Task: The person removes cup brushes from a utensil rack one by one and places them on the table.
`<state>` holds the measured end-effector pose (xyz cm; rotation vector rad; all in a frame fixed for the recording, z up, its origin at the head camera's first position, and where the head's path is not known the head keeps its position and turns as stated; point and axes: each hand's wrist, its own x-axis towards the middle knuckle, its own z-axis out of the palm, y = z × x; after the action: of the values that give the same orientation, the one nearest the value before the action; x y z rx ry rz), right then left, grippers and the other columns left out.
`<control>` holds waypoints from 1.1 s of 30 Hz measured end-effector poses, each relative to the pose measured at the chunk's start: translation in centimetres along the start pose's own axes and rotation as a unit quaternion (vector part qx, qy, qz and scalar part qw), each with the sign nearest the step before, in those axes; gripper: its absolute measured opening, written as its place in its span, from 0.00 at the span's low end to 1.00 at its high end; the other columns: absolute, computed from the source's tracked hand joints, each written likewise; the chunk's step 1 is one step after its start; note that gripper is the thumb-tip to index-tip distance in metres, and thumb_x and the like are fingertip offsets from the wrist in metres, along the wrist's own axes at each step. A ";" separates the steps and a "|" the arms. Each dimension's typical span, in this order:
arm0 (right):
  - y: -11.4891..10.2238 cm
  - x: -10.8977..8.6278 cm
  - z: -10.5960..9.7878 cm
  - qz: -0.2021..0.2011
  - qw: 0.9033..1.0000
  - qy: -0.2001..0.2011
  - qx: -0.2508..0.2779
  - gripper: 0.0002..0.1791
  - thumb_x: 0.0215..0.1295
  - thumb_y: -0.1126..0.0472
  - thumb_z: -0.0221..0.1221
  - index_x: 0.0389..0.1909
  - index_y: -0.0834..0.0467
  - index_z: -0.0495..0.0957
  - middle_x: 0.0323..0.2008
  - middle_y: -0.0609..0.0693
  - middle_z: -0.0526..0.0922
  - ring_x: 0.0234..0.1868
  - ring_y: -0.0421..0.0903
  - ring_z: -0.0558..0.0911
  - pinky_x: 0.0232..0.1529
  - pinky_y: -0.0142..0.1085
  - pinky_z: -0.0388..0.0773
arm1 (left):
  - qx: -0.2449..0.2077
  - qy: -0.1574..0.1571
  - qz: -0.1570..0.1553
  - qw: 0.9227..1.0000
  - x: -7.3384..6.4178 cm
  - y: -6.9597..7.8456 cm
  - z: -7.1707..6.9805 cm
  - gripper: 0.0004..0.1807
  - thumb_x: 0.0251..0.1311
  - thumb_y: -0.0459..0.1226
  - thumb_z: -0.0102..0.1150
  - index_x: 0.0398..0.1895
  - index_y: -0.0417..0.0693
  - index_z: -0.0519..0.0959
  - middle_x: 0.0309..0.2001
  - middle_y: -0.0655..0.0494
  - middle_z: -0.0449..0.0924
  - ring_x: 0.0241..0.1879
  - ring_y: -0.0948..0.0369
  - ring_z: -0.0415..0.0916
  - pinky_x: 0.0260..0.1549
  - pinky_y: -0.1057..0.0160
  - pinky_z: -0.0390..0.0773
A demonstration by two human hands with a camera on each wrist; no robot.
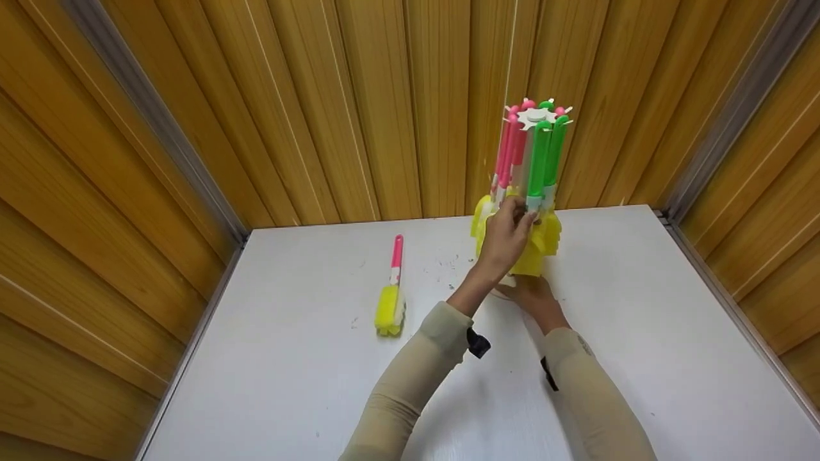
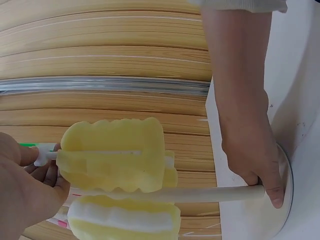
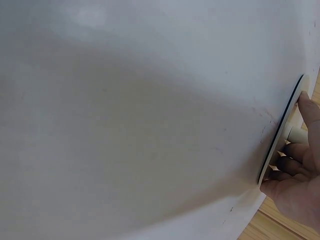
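Observation:
A white stand (image 2: pixel 235 194) carries several sponge bottle brushes with pink or green handles, hung from a notched top disc (image 1: pixel 535 118). Their yellow sponge heads (image 1: pixel 528 264) point down around the pole. My left hand (image 1: pixel 507 235) pinches the white neck (image 2: pixel 45 154) of a green-handled brush (image 1: pixel 539 160) just above its sponge. Low on the stand, my right hand (image 1: pixel 533 297) holds the round base (image 2: pixel 280 210), its fingers curled by the foot of the pole and its thumb at the rim (image 3: pixel 301 85). Another brush (image 1: pixel 389 310) with a pink handle lies on the table to the left.
The white table (image 1: pixel 288 384) has small dark specks near the stand. Wood-patterned panels (image 1: pixel 371 115) rise behind it and at both sides, with grey metal strips (image 1: pixel 154 115) at the corners.

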<state>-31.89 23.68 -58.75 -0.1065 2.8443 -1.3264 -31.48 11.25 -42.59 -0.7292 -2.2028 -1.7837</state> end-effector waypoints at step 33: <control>0.8 1.1 0.3 -0.001 1.000 -0.004 -0.011 0.41 0.68 0.56 0.67 0.73 0.61 0.55 0.69 0.59 0.67 0.69 0.56 0.67 0.75 0.53 0.58 | -0.045 -0.034 -0.029 0.998 -0.1 1.2 -1.8 0.10 0.76 0.30 0.49 0.56 0.44 0.71 0.49 0.51 0.86 0.43 0.63 0.83 0.47 0.71 0.80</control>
<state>-33.02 23.87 -59.54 -0.1136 2.8530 -1.2916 -31.02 9.65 -41.19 -0.7626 -2.2215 -1.9247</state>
